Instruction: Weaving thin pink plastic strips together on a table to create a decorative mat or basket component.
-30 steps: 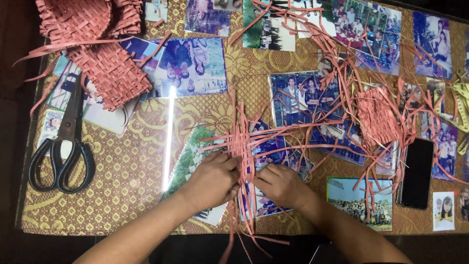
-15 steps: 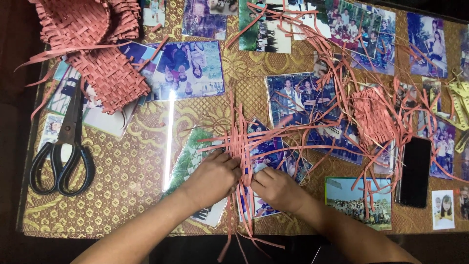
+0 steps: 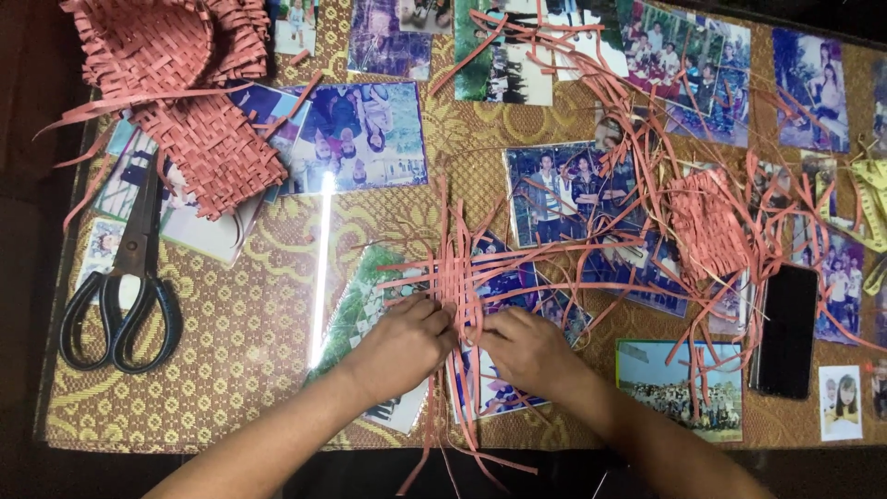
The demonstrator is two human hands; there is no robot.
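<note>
A small flat weave of pink strips [image 3: 459,275] lies on the glass tabletop near the front middle, with loose ends fanning out on all sides. My left hand [image 3: 404,344] presses on its lower left part, fingers curled over the strips. Just to the right, my right hand [image 3: 525,346] pinches strips at the weave's lower edge. Both hands touch each other's fingertips over the weave. Long pink strips [image 3: 467,434] trail past the table's front edge between my forearms.
Black-handled scissors [image 3: 125,296] lie at the left. Woven pink basket pieces [image 3: 189,83] sit at the back left, a smaller woven piece [image 3: 707,226] amid tangled strips at the right. A black phone [image 3: 787,331] lies at the right. Photographs [image 3: 365,139] lie under the glass.
Both hands shifted slightly toward each other and up along the weave's lower edge. Nothing else on the table moved.
</note>
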